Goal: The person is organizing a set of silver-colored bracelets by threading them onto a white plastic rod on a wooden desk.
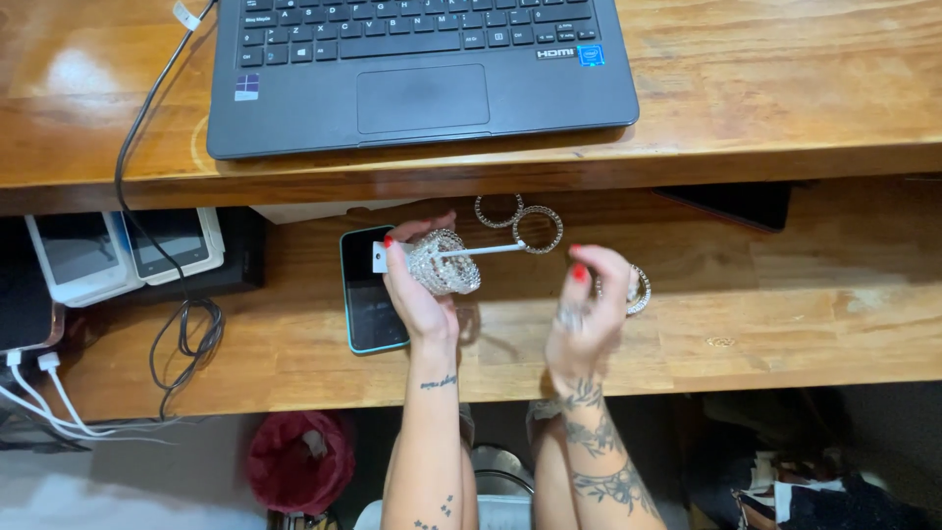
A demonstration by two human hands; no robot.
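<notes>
Holding the stack of sparkly bracelets [444,263] on a white stick [471,252], your left hand [420,285] pinched its end so none slid off. Your right hand [589,299] gripped another bracelet [638,290] above the wooden shelf [785,314].

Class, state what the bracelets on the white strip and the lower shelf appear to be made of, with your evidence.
Bracelets: seemingly silvery metal set with clear stones, judging by the sparkling beaded surface; possibly plastic. Lower shelf: varnished wood, showing grain and an orange-brown sheen.
</notes>
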